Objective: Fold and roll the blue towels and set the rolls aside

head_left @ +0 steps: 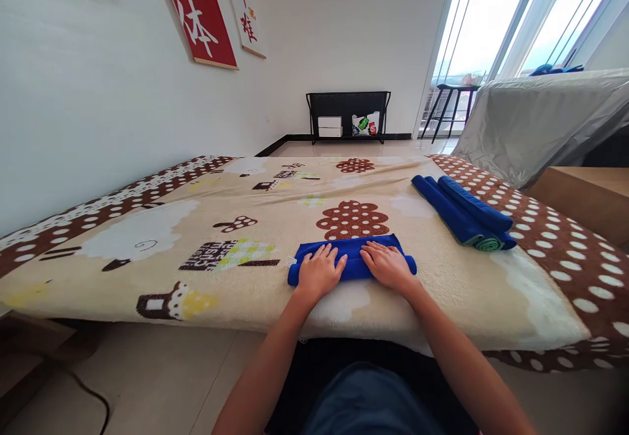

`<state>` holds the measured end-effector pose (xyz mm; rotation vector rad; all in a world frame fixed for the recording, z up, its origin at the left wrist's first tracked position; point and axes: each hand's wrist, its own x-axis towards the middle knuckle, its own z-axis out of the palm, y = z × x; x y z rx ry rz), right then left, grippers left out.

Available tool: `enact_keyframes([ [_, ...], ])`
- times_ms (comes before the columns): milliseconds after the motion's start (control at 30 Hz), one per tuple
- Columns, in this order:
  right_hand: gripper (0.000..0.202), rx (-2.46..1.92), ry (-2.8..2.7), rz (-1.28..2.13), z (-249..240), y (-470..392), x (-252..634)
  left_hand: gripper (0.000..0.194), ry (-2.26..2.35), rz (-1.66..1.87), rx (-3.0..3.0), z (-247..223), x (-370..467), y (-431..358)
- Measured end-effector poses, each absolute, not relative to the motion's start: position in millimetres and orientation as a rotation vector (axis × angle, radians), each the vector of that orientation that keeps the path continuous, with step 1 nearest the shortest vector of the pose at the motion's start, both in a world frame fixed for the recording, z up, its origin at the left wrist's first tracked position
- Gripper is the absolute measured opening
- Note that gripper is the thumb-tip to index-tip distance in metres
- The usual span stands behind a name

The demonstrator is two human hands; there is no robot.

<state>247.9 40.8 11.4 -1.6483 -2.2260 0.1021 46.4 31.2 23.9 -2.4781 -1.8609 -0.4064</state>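
A blue cloth, partly rolled, lies near the front edge of the patterned blanket. A small white tag shows at its left end. My left hand rests on the left part of the roll, palm down with fingers spread. On the right part lies my right hand, also flat, its fingers stretched forward. A flat strip of the cloth extends beyond the roll, past my fingertips. To the right, rolled blue cloths lie side by side, one showing a green-edged spiral end.
The blanket's brown dotted border runs along the right. Beyond the bed stand a black rack and a stool. A plastic-covered piece of furniture and a cardboard box are at the right.
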Motion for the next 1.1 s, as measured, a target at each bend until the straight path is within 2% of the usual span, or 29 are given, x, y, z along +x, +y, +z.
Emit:
enact_keyframes([
  [367,0.048,-1.733,-2.134,0.271,-6,57,311,0.053,-2.122,-0.377,-2.372,25,-5,33],
  [500,0.049,-1.704,-2.097,0.256,-6,54,317,0.047,-2.082,-0.483,-2.417,20,-11,36],
  [667,0.039,-1.424,-2.047,0.004,-11,19,336,0.038,-1.620,-0.786,-2.313,16,-32,8],
  [767,0.037,-1.200,-2.108,-0.120,-18,-7,348,0.041,-1.405,-0.731,-2.414,14,-46,-18],
  [933,0.050,-1.223,-2.205,-0.171,-22,-18,351,0.056,-1.429,-0.625,-2.468,9,-50,-30],
  [1100,0.042,-1.295,-2.130,-0.226,-20,0,339,0.053,-1.522,-0.672,-2.416,7,-37,-13],
])
